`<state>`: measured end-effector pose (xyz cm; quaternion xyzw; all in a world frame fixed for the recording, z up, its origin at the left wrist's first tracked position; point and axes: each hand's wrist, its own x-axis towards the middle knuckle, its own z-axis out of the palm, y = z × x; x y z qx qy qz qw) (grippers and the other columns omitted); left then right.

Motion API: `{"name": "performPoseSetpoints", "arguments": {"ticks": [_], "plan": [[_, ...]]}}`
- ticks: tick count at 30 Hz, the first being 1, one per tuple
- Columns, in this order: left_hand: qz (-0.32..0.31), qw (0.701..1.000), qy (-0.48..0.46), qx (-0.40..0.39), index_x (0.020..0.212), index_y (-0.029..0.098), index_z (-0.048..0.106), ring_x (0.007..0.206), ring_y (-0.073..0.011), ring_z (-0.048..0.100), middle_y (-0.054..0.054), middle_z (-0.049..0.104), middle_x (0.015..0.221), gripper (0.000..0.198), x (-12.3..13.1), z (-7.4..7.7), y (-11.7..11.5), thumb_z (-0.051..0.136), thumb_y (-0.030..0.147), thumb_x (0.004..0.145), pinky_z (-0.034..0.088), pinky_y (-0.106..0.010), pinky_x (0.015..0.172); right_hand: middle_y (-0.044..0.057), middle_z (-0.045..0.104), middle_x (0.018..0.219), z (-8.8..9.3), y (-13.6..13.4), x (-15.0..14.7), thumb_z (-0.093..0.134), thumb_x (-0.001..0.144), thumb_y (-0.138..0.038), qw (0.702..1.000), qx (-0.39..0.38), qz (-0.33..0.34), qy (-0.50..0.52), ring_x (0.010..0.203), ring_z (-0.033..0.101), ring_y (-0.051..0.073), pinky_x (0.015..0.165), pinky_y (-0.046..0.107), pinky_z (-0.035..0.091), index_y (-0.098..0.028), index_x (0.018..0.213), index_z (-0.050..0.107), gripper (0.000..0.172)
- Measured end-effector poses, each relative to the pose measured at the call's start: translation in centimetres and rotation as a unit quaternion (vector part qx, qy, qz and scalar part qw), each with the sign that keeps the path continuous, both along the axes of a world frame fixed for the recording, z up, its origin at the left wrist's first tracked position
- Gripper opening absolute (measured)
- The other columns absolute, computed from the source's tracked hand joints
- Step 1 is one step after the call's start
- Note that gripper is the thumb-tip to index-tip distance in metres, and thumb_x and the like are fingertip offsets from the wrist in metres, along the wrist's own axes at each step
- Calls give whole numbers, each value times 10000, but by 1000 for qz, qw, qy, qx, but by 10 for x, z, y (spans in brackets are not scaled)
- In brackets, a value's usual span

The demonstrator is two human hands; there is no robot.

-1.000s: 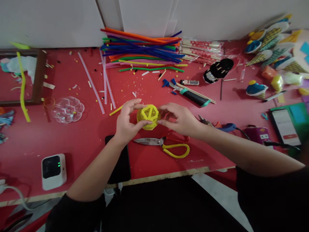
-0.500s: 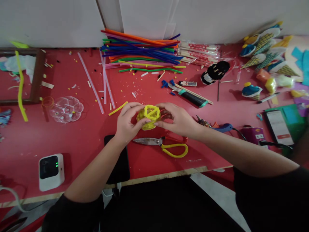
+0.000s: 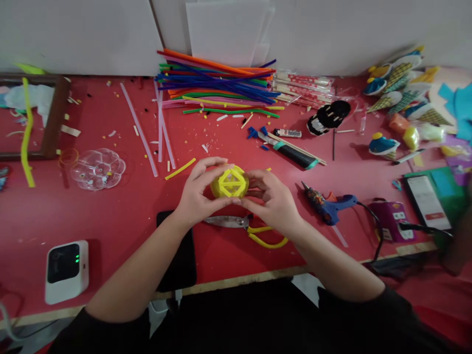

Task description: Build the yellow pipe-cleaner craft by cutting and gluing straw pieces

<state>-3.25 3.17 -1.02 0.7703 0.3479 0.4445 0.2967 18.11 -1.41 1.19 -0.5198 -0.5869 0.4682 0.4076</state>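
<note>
Between my two hands is a small round yellow openwork ball (image 3: pixel 231 182), with a framework of yellow strips on its near face. My left hand (image 3: pixel 201 189) grips its left side, thumb along the bottom and fingers over the top. On the other side my right hand (image 3: pixel 271 199) has its thumb at the lower edge and curled fingers against the right side. Just below lie scissors (image 3: pixel 267 239) with yellow and red handles, partly covered by my right hand. A short yellow strip (image 3: pixel 180 168) rests to the left of my left hand.
Colourful pipe cleaners (image 3: pixel 221 83) are piled at the back. A utility knife (image 3: pixel 295 153) and a blue glue gun (image 3: pixel 328 204) lie to the right. A black phone (image 3: pixel 179 260) is at the near edge, a white device (image 3: pixel 67 271) farther left. A clear flower-shaped tray (image 3: pixel 98 169) holds small bits.
The yellow ball has been turned, so its strip framework now faces me more. My right forearm has swung lower and inward, uncovering the glue gun. The view has shifted slightly.
</note>
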Motion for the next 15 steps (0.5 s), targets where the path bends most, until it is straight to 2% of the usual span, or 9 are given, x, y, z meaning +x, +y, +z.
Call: {"name": "performPoseSetpoints", "arguments": {"ticks": [6,15], "plan": [[-25,999,9,-21,1344,316,702,1368,-327,610,-122,621,1463,528,3,1,-5,836,495,865,546,-518,1131,82,724,1121,-17,-13,2,858,811,-532,999,39,-27,-27,976,761,244,851,450,701,-273,1200,607,531],[-90,994,-50,-29,1334,291,694,1354,-304,663,-136,701,1420,493,6,-4,-3,837,368,869,562,-506,1140,79,746,1106,-20,-16,6,840,839,-487,993,98,-34,-62,947,775,235,809,413,705,-274,1189,628,461]]}}
